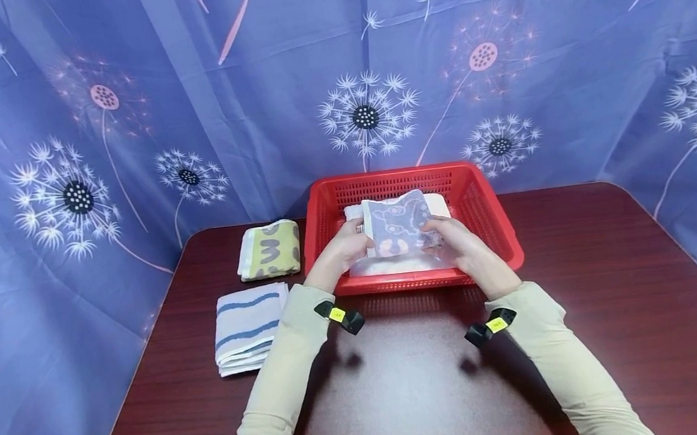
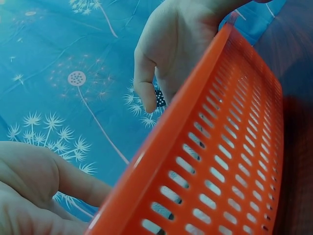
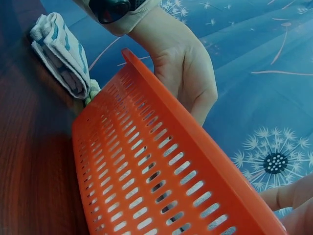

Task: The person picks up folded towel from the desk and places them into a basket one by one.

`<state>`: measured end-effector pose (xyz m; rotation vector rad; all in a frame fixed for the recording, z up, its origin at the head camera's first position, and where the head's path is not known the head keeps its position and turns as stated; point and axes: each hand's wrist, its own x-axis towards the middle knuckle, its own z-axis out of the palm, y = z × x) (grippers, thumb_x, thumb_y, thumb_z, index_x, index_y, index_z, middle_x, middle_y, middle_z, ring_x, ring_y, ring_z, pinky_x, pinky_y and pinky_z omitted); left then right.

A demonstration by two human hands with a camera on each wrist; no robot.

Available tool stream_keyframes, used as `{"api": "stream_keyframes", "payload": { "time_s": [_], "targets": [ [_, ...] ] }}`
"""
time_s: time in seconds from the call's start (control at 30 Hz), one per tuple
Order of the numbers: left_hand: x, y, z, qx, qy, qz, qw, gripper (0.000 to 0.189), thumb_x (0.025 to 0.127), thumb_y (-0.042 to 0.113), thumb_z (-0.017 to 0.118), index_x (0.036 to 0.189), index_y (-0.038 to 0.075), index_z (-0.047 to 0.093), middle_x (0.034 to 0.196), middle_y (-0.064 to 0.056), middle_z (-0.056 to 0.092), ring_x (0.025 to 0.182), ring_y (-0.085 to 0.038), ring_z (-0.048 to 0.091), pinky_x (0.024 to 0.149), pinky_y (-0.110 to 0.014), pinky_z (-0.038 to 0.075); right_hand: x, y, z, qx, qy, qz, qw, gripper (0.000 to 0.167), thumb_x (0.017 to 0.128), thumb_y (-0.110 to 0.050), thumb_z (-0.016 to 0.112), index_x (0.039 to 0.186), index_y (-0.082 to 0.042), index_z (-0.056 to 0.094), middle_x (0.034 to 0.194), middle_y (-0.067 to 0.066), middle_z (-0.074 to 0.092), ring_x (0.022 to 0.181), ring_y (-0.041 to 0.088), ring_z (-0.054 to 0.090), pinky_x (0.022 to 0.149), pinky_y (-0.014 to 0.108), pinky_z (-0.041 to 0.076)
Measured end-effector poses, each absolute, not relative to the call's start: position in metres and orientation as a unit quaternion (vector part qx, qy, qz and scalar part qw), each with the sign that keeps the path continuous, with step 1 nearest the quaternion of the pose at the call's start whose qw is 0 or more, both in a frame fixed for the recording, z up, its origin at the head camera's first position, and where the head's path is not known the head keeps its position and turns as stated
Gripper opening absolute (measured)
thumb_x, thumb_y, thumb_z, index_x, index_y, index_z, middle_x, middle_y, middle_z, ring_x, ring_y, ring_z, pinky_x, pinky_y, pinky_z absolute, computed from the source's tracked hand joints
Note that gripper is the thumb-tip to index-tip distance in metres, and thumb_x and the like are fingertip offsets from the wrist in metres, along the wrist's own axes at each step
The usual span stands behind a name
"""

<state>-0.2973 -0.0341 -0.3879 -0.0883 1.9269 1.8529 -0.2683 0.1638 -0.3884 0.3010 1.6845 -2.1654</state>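
Note:
Over the red basket (image 1: 419, 279), a grey-purple folded towel (image 1: 396, 221) with a pale pattern is held between both hands. My left hand (image 1: 350, 247) grips its left edge, thumb on the near side. On the opposite edge, my right hand (image 1: 458, 243) pinches the towel near its corner. White folded cloth (image 1: 385, 266) lies underneath, inside the basket. In the left wrist view the basket's slotted wall (image 2: 195, 161) hides the towel and most fingertips. The right wrist view likewise shows the rim (image 3: 195, 132) crossing in front of both hands.
Left of the basket lies a folded yellow-green towel (image 1: 270, 250) with grey markings. Nearer the front is a folded white towel (image 1: 248, 324) with blue stripes. A dark red wooden table (image 1: 611, 289) carries everything, and a blue dandelion-print curtain (image 1: 285, 96) hangs behind.

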Motion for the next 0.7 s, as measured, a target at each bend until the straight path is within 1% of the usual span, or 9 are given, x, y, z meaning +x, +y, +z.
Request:
{"api": "stream_keyframes", "payload": {
  "time_s": [0.07, 0.13, 0.2, 0.3, 0.43, 0.5, 0.6, 0.7],
  "targets": [
    [-0.297, -0.034, -0.388, -0.041, 0.697, 0.678, 0.231, 0.076, 0.085, -0.016, 0.043, 0.153, 0.001, 0.015, 0.152, -0.020, 0.032, 0.134, -0.030, 0.039, 0.112, -0.043, 0.035, -0.269, 0.164, -0.389, 0.104, 0.600, -0.769, 0.193, 0.015, 0.094, -0.005, 0.042, 0.108, -0.008, 0.045, 0.097, -0.002, 0.046, 0.086, 0.007, 0.048, 0.082, 0.024, 0.044],
    [-0.297, -0.035, -0.388, -0.050, 0.696, 0.678, 0.230, 0.076, 0.085, -0.014, 0.045, 0.154, 0.003, 0.015, 0.152, -0.019, 0.032, 0.134, -0.030, 0.040, 0.112, -0.043, 0.035, -0.269, 0.165, -0.389, 0.101, 0.597, -0.772, 0.196, 0.009, 0.094, -0.004, 0.042, 0.101, -0.009, 0.047, 0.095, -0.003, 0.048, 0.085, 0.007, 0.049, 0.082, 0.024, 0.044],
    [-0.297, -0.035, -0.388, -0.056, 0.703, 0.672, 0.229, 0.076, 0.086, -0.011, 0.047, 0.154, 0.004, 0.016, 0.153, -0.017, 0.030, 0.134, -0.029, 0.040, 0.112, -0.044, 0.036, -0.270, 0.166, -0.390, 0.101, 0.589, -0.778, 0.196, 0.008, 0.093, -0.004, 0.043, 0.094, -0.008, 0.049, 0.092, -0.003, 0.049, 0.084, 0.007, 0.050, 0.081, 0.024, 0.043],
    [-0.297, -0.036, -0.388, -0.061, 0.710, 0.663, 0.228, 0.074, 0.088, -0.005, 0.049, 0.154, 0.006, 0.017, 0.154, -0.016, 0.030, 0.134, -0.029, 0.040, 0.111, -0.044, 0.036, -0.271, 0.166, -0.390, 0.104, 0.580, -0.783, 0.199, 0.008, 0.091, -0.003, 0.043, 0.091, -0.009, 0.049, 0.090, -0.003, 0.049, 0.084, 0.008, 0.048, 0.080, 0.023, 0.042],
    [-0.296, -0.039, -0.386, -0.070, 0.722, 0.648, 0.231, 0.071, 0.090, 0.002, 0.051, 0.153, 0.008, 0.019, 0.153, -0.016, 0.031, 0.135, -0.029, 0.039, 0.112, -0.045, 0.035, -0.270, 0.167, -0.389, 0.103, 0.575, -0.786, 0.203, 0.007, 0.092, -0.004, 0.043, 0.093, -0.008, 0.048, 0.093, -0.003, 0.048, 0.086, 0.008, 0.047, 0.081, 0.024, 0.042],
    [-0.294, -0.040, -0.385, -0.071, 0.728, 0.641, 0.232, 0.069, 0.091, 0.005, 0.051, 0.153, 0.008, 0.020, 0.153, -0.016, 0.031, 0.136, -0.030, 0.038, 0.112, -0.046, 0.035, -0.269, 0.167, -0.389, 0.104, 0.580, -0.783, 0.199, 0.009, 0.092, -0.004, 0.044, 0.089, -0.009, 0.051, 0.091, -0.003, 0.048, 0.084, 0.008, 0.048, 0.079, 0.024, 0.043],
    [-0.293, -0.043, -0.384, -0.069, 0.730, 0.640, 0.229, 0.068, 0.092, 0.008, 0.051, 0.152, 0.008, 0.021, 0.153, -0.016, 0.030, 0.138, -0.032, 0.038, 0.112, -0.046, 0.035, -0.267, 0.168, -0.387, 0.103, 0.597, -0.773, 0.189, 0.019, 0.091, -0.004, 0.045, 0.077, -0.012, 0.055, 0.081, -0.004, 0.049, 0.076, 0.008, 0.049, 0.073, 0.023, 0.046],
    [-0.291, -0.045, -0.384, -0.067, 0.729, 0.642, 0.226, 0.067, 0.091, 0.009, 0.052, 0.152, 0.007, 0.022, 0.153, -0.017, 0.031, 0.139, -0.034, 0.037, 0.113, -0.046, 0.034, -0.264, 0.170, -0.386, 0.091, 0.611, -0.765, 0.182, 0.025, 0.091, -0.004, 0.045, 0.071, -0.014, 0.056, 0.073, -0.006, 0.050, 0.069, 0.007, 0.048, 0.067, 0.020, 0.045]
  ]
}}
